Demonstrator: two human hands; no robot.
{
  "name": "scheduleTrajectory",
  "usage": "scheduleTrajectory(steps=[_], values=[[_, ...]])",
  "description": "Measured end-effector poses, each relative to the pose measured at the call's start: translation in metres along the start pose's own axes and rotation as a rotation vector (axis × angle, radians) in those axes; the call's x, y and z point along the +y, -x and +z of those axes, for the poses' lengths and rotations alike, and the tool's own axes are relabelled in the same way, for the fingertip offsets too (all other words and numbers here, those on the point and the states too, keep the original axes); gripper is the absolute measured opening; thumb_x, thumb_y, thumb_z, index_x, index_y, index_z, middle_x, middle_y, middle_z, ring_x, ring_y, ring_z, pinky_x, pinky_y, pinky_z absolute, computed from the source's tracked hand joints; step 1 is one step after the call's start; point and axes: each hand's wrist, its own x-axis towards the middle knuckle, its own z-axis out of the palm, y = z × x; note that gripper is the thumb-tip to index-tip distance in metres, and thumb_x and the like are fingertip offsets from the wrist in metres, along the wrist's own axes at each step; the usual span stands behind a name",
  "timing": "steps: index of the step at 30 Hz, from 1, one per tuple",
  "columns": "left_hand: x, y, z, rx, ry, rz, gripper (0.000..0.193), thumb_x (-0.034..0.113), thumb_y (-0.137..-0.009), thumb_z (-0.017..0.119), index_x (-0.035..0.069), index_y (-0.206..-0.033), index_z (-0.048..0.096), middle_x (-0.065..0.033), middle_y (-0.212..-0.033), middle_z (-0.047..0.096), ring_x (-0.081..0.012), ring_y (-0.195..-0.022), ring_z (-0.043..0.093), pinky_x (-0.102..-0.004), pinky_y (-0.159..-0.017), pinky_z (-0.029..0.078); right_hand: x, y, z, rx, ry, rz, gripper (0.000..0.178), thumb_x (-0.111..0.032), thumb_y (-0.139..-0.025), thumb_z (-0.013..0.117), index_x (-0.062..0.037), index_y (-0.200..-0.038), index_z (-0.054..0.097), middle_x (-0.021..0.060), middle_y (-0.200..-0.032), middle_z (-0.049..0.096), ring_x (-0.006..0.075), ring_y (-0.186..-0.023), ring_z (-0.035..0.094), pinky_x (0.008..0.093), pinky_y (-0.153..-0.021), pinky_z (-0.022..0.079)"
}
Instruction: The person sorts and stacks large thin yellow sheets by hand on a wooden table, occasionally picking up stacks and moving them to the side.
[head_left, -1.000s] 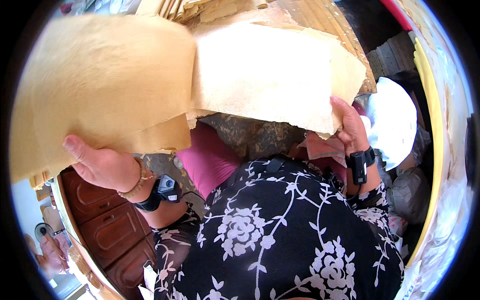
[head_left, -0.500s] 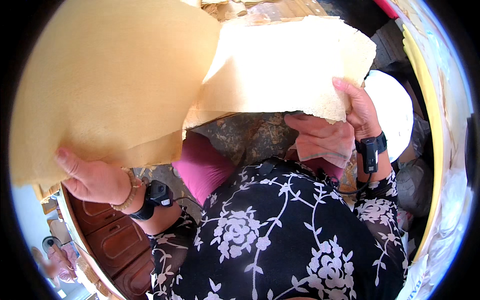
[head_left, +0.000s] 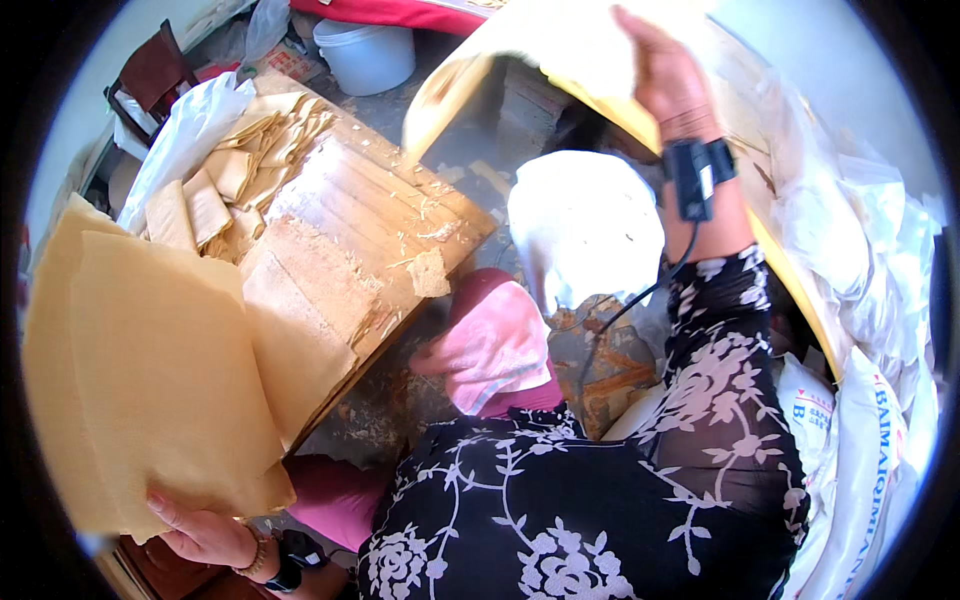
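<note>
My left hand [head_left: 200, 535], at the lower left, grips the bottom edge of a large thin tan sheet [head_left: 150, 370] with its thumb on top. More than one layer seems to lie in that grip. That sheet slants over the left end of a wooden board. At the upper right my right hand [head_left: 672, 85] is raised, its fingers closed at the edge of a pale sheet [head_left: 450, 95]. This second sheet curls down to the left, blurred by motion and washed out by light. Its hold is partly hidden by the glare.
The wooden board [head_left: 440, 205] bears folded tan pieces [head_left: 230, 170], crumbs and a plastic bag [head_left: 185, 150]. A white rounded thing [head_left: 585, 225] stands right of my knee, which a pink cloth [head_left: 495, 340] covers. Behind are a white bucket [head_left: 365, 55] and a yellow-edged surface [head_left: 600, 105]; printed sacks [head_left: 865, 460] stand at right.
My view has swung right. My right hand has moved up and away to the right with the pale sheet, apart from the tan sheet. My left hand still holds the tan sheet.
</note>
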Motion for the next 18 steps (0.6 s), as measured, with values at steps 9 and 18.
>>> scheduleTrajectory(steps=[9, 18], values=[[0.005, -0.001, -0.037, -0.164, -1.159, 1.131, 0.025, 0.014, -0.093, 0.056, 0.004, -0.116, 0.062, -0.0094, -0.096, 0.068, -0.0292, -0.078, 0.065, -0.0371, -0.069, 0.053, -0.015, -0.075, -0.287, 0.461, 1.029, -0.197, 0.041, -0.023, -0.094, 0.059, -0.0053, -0.131, 0.056, 0.0091, -0.124, 0.063, 0.0209, -0.117, 0.056, 0.0326, -0.107, 0.039], [0.053, 0.05, 0.058, -0.655, 0.044, 0.408, 0.018, 0.024, -0.09, 0.066, 0.008, -0.098, 0.07, -0.0117, -0.065, 0.063, -0.0254, -0.054, 0.06, -0.0352, -0.049, 0.045, -0.089, -0.05, -0.446, 0.778, 0.867, -0.126, 0.043, -0.029, -0.099, 0.048, -0.0072, -0.136, 0.051, 0.0115, -0.127, 0.06, 0.0203, -0.112, 0.057, 0.0345, -0.103, 0.041]])
